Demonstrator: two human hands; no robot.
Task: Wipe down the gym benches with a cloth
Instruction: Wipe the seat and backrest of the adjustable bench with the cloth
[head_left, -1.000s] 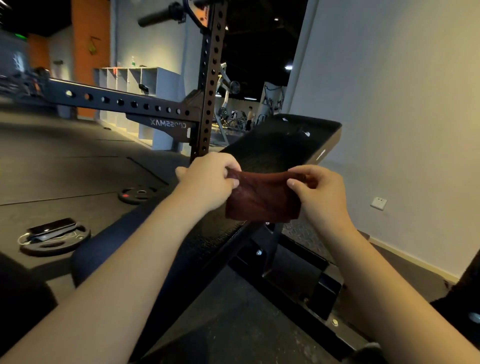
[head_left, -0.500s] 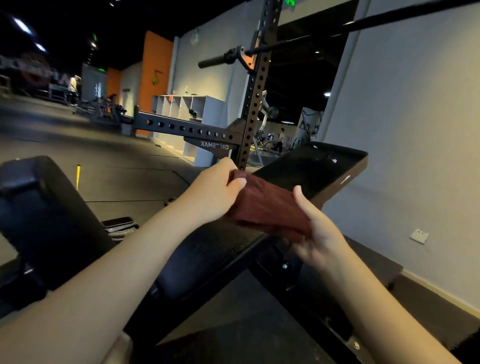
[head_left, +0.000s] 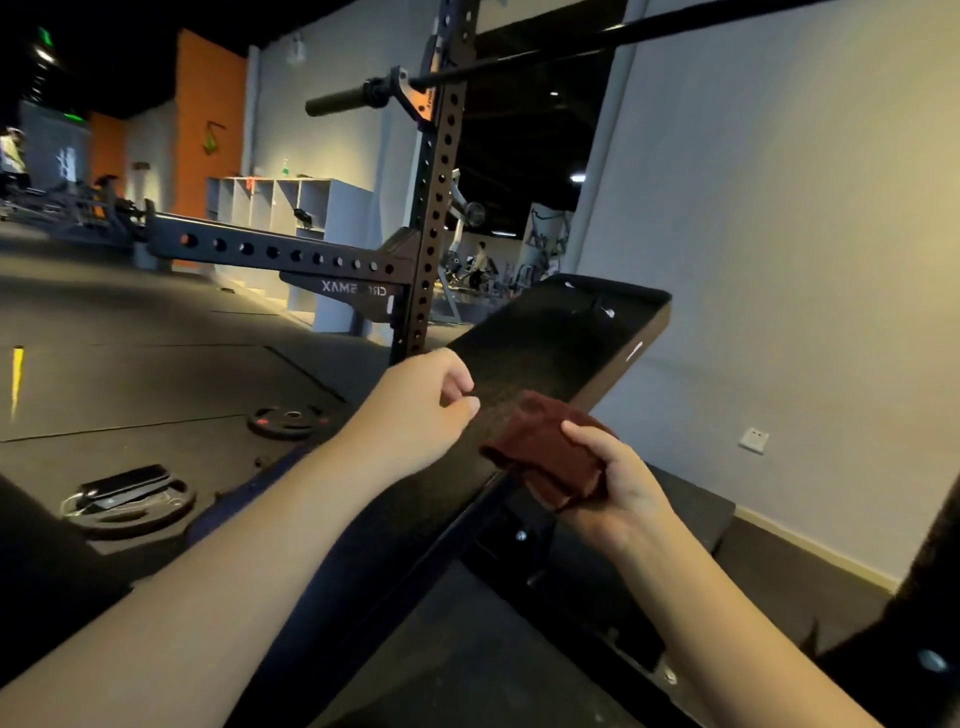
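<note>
A black padded gym bench (head_left: 561, 332) runs from the lower left up toward the wall on the right. A folded dark red cloth (head_left: 540, 447) is bunched at the bench's right edge, and my right hand (head_left: 618, 483) grips it with the thumb on top. My left hand (head_left: 421, 410) hovers over the bench just left of the cloth, its fingers curled and holding nothing.
A black squat rack upright (head_left: 436, 218) with a barbell (head_left: 353, 98) stands behind the bench. Weight plates (head_left: 285, 420) and a phone on a plate (head_left: 124, 488) lie on the dark floor at left. The bench's metal frame (head_left: 571, 571) sits below. A wall is close on the right.
My left hand has let go of the cloth and pulled slightly away. The cloth now sits bunched in my right hand alone, lower and further right.
</note>
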